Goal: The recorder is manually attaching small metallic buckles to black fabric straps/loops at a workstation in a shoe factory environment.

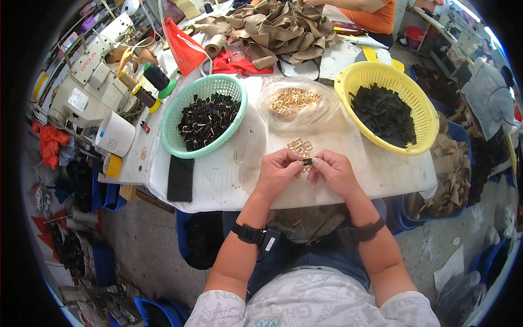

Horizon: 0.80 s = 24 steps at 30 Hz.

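My left hand (279,170) and my right hand (333,170) meet over the white table (218,185), both pinching one small black strap piece with a gold metal ring (306,162). Just beyond my fingers lie a few loose gold rings (300,146). A clear plastic bag of gold rings (294,102) sits farther back. To the left stands a green basket (177,143) of black pieces fitted with rings. To the right stands a yellow basket (430,128) of plain black pieces.
A black phone (180,178) lies at the table's front left. A sewing machine (90,76), thread cones and tape rolls stand at left. Tan straps (272,30) are piled at the back, where another person in orange (370,13) sits. Bins of tan pieces (452,174) stand at right.
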### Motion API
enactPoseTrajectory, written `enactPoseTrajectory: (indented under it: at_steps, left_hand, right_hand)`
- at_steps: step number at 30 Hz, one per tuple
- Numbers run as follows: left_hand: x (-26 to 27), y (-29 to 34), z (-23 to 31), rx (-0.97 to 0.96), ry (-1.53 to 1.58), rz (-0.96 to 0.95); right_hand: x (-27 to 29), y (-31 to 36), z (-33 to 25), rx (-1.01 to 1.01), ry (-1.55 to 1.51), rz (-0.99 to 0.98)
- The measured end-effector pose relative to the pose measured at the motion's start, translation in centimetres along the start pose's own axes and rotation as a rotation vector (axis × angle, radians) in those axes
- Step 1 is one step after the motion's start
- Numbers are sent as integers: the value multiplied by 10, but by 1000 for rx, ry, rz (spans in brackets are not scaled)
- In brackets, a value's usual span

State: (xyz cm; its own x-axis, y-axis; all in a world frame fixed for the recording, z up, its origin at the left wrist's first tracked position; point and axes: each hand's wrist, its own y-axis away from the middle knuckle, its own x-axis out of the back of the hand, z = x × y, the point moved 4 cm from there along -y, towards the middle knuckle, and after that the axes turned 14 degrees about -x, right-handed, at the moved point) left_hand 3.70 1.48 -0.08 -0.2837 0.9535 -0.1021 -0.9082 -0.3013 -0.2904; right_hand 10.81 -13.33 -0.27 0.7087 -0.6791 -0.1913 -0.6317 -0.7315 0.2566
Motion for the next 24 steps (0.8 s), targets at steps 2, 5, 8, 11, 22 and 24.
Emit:
enactPoseTrajectory:
  at_steps: [2, 5, 8, 11, 22, 24]
  left_hand:
    - [-1, 0, 1, 6, 15, 9]
    - [-1, 0, 1, 9, 37, 17]
    - [-1, 1, 1, 2, 39, 25]
    - [-1, 1, 3, 11, 31, 32]
    - [-1, 0, 1, 20, 40, 35]
    - [-1, 1, -1, 11, 32, 25]
  right_hand:
    - [-1, 1, -2, -1, -4, -3]
    - [-2, 2, -2, -1, 3, 2]
    - [-3, 5, -7, -10, 20, 25]
    - [-4, 5, -8, -15, 34, 42]
    - [-4, -1, -3, 30, 74, 27]
    - [-5, -1, -4, 38, 81, 24]
